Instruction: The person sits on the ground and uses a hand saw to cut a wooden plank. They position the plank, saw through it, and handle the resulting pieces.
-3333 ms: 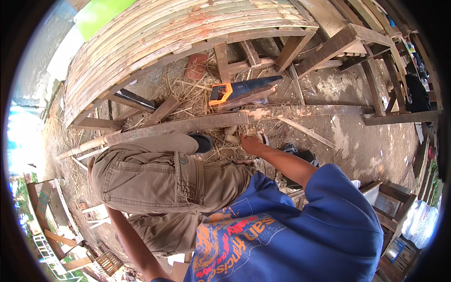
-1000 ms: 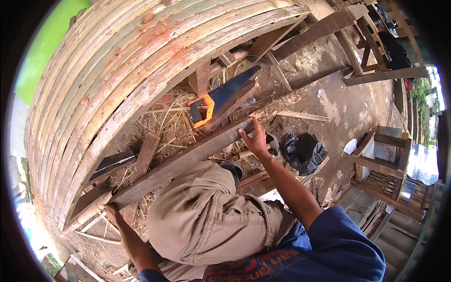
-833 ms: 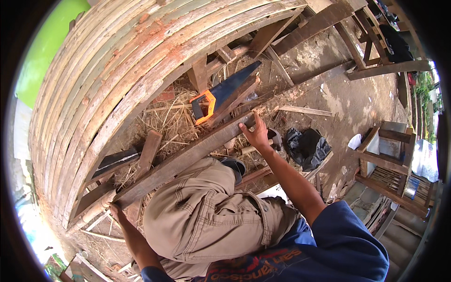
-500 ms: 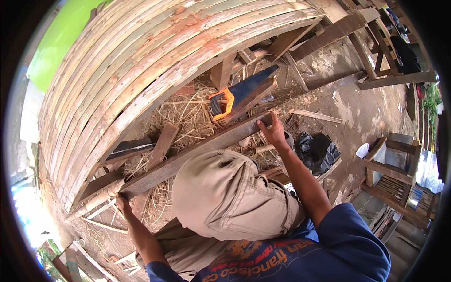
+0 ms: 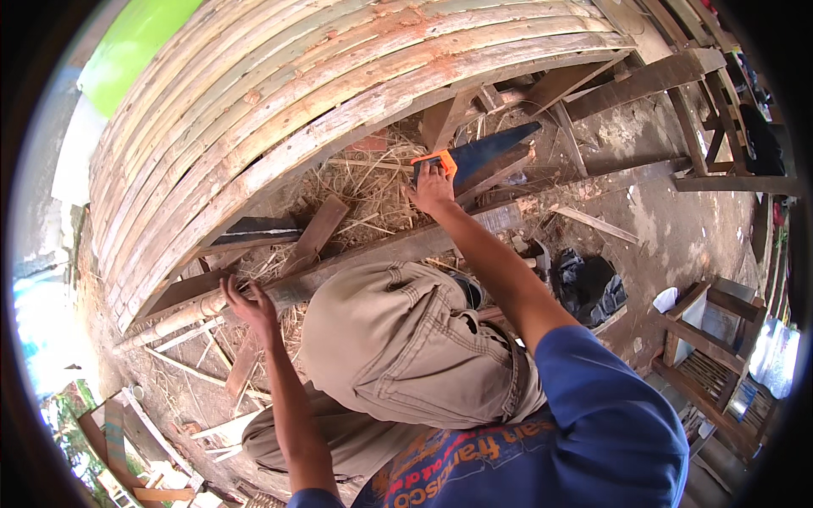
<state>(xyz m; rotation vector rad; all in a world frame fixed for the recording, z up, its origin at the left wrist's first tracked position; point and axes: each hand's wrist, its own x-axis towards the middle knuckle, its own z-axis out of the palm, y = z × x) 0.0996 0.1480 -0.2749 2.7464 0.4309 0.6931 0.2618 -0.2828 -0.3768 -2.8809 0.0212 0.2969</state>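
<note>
My right hand (image 5: 433, 190) is closed over the black and orange handle of a handsaw (image 5: 495, 151). The saw's dark blade points to the far right, lying over a short wooden block (image 5: 498, 172). Across my front runs a long dark wooden plank (image 5: 389, 245), passing just beyond my raised knee, which hides part of its near edge. My left hand (image 5: 251, 306) is beside the plank's left end with the fingers spread, gripping nothing; whether it touches the wood I cannot tell.
A big slatted wooden platform (image 5: 322, 102) curves overhead of the work spot. Straw and shavings (image 5: 373, 190) litter the ground. A loose board (image 5: 322, 227) leans under the plank, and a black plastic bag (image 5: 589, 288) lies at the right. Wooden frames (image 5: 711, 330) stand farther right.
My right hand has left the plank's right end and moved left and away from me to the saw handle. My left hand has loosened from the plank's left end, its fingers spreading.
</note>
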